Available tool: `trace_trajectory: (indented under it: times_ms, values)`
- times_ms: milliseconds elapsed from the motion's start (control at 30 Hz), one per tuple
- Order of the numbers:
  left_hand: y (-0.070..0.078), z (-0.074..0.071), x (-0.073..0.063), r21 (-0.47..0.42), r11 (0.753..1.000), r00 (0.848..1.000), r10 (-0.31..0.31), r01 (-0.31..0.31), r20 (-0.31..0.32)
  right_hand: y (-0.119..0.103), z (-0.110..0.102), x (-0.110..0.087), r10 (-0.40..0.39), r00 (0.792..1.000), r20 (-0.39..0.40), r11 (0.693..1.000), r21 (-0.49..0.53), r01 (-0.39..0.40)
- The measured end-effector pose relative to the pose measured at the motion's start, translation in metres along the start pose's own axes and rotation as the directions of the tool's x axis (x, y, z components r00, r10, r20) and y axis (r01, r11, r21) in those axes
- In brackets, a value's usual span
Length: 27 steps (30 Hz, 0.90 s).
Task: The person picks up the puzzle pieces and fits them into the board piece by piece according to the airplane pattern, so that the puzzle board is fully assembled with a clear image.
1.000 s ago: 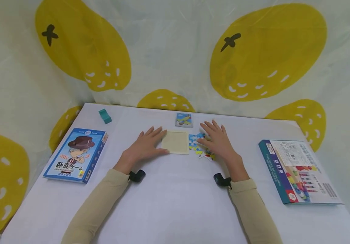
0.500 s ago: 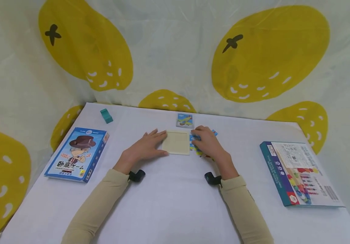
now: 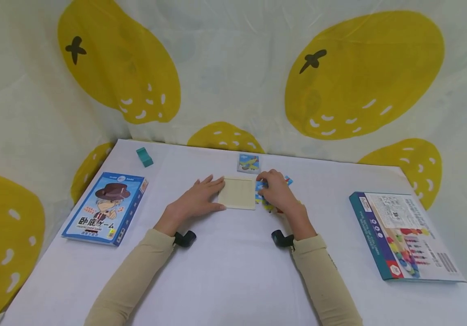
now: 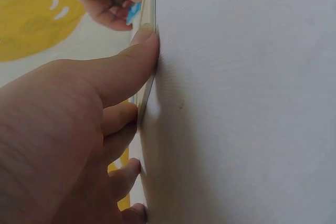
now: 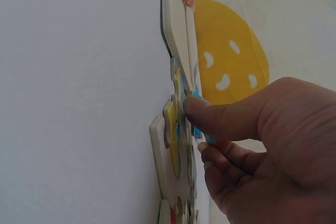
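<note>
Pinching a blue jigsaw piece (image 4: 134, 14) between thumb and fingertips, the right hand (image 3: 279, 191) sits at 3 o'clock of the pale square puzzle tray (image 3: 236, 194), at the loose pile of jigsaw pieces (image 5: 172, 135) just beside it. The left hand (image 3: 196, 198) clasps nothing; its thumb and forefinger touch the tray's 9 o'clock edge, apparently to steady it. An airplane picture square (image 3: 248, 163) lies near, at 1 o'clock. The step in hand looks like picking out a first piece, since none shows in the tray. The next move would call for carrying it towards 9 o'clock, turning it to suit the picture and laying it flat inside the rim.
</note>
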<state>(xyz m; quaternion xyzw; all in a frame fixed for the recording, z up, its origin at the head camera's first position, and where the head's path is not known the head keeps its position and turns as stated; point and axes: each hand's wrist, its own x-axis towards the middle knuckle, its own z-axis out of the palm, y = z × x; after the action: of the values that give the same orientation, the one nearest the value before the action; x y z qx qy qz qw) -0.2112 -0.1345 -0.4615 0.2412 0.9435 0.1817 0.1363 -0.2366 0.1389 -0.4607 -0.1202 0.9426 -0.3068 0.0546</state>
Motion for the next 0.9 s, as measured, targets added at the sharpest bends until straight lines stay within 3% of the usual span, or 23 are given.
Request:
trace_trajectory:
  times_ms: [267,400,567,767,900]
  values:
    - [0.001,0.002,-0.002,-0.029,0.999,0.999,-0.036,0.037,0.026,-0.003,-0.004,-0.003,-0.076,0.991,-0.110,0.986,0.137,0.091]
    - [-0.002,0.001,-0.001,-0.029,0.998,0.998,-0.045,0.046,0.031,-0.011,0.000,-0.001,-0.076,0.987,-0.139,0.972,0.210,0.104]
    - [-0.004,0.000,-0.002,-0.038,0.999,0.999,-0.027,0.028,0.018,-0.022,0.010,0.002,-0.048,0.993,-0.109,0.966,0.248,0.074]
    - [-0.005,0.000,-0.003,-0.061,0.998,1.000,-0.006,0.007,0.012,-0.033,0.022,0.006,0.007,0.997,-0.080,0.978,0.209,0.010]
    - [-0.005,0.002,-0.002,-0.057,0.998,1.000,0.006,-0.006,0.002,-0.037,0.028,0.009,0.057,0.993,-0.105,0.982,0.187,-0.037]
